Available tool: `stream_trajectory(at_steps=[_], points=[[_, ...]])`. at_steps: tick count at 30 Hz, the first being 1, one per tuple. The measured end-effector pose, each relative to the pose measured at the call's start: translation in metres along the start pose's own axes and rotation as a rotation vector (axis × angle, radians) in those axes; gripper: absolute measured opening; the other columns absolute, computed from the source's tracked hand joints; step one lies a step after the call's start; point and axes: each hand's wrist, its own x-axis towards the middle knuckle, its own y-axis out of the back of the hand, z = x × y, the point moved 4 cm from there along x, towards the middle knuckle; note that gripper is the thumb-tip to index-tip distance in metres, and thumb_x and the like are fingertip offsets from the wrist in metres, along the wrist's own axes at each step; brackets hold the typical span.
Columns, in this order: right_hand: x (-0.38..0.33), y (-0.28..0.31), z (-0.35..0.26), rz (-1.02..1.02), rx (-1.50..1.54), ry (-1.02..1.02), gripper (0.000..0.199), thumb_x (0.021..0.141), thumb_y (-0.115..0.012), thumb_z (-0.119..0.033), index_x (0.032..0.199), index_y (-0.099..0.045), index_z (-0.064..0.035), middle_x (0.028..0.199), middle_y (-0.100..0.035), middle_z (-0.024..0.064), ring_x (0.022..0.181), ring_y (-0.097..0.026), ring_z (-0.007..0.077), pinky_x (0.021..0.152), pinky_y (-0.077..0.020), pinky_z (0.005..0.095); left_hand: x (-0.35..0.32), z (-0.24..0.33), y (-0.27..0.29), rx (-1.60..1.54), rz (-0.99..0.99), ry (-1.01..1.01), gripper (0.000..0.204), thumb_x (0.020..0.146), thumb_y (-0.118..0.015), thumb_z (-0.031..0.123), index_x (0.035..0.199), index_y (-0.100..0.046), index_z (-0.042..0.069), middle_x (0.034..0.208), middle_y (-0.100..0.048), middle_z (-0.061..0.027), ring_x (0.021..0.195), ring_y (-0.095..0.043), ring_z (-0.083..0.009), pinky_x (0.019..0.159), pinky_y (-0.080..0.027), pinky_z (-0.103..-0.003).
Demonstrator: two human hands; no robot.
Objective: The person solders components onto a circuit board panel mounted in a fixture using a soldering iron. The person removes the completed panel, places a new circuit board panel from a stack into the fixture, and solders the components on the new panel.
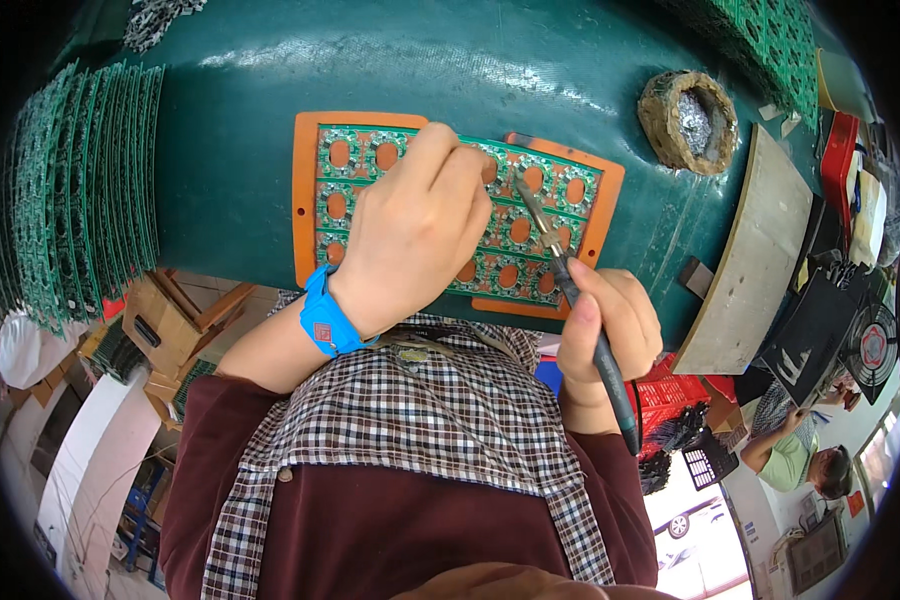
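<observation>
The green circuit-board panel (498, 240) lies flat at the frame's upper centre, seated in an orange holder (305, 205), which shows through oval openings in 3 rows. The soldering iron (604, 352), dark-handled with a metal shaft, slants up and left, its tip over the panel's right part.

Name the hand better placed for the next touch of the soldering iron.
Likely the right hand: it grips the soldering iron, tip over the circuit boards. The left hand shows none.
</observation>
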Motion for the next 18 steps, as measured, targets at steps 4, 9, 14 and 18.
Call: stream_trajectory(at_steps=[4, 9, 14, 18], points=[[0.002, -0.01, 0.003, -0.028, -0.006, 0.019, 0.014, 0.075, -0.064, -0.003, 0.087, -0.068, 0.0035, 0.065, -0.061, 0.0101, 0.051, -0.058, 0.0202, 0.047, -0.0463, 0.028, 0.0, 0.0, -0.005, -0.02, -0.004, -0.003, 0.015, 0.074, -0.064, 0.001, 0.086, -0.056, 0.001, 0.083, -0.046, -0.0093, 0.065, -0.058, -0.0231, 0.052, -0.049, -0.032], [-0.002, -0.005, 0.0, -0.051, -0.019, 0.021, 0.014, 0.075, -0.063, -0.004, 0.086, -0.068, 0.0034, 0.064, -0.061, 0.0096, 0.05, -0.057, 0.0197, 0.046, -0.0453, 0.0275, -0.001, -0.001, -0.001, -0.063, 0.007, -0.07, 0.015, 0.073, -0.063, 0.0, 0.087, -0.057, 0.001, 0.085, -0.048, -0.01, 0.069, -0.058, -0.0245, 0.055, -0.049, -0.033], [-0.017, 0.004, -0.006, -0.03, 0.007, 0.054, 0.015, 0.075, -0.059, -0.006, 0.082, -0.067, 0.0038, 0.061, -0.058, 0.0085, 0.048, -0.055, 0.02, 0.044, -0.0441, 0.0285, -0.023, 0.004, 0.002, -0.087, -0.026, -0.049, 0.013, 0.073, -0.063, 0.0, 0.086, -0.058, 0.001, 0.084, -0.05, -0.0086, 0.069, -0.059, -0.0243, 0.056, -0.05, -0.034], [-0.021, -0.002, -0.009, -0.062, -0.015, 0.052, 0.014, 0.076, -0.059, -0.007, 0.081, -0.068, 0.0033, 0.062, -0.058, 0.0081, 0.048, -0.056, 0.0201, 0.044, -0.0437, 0.0285, -0.025, 0.009, 0.002, -0.032, -0.113, 0.041, 0.013, 0.076, -0.063, -0.003, 0.088, -0.063, 0.003, 0.085, -0.057, -0.0077, 0.068, -0.06, -0.023, 0.056, -0.047, -0.031]])
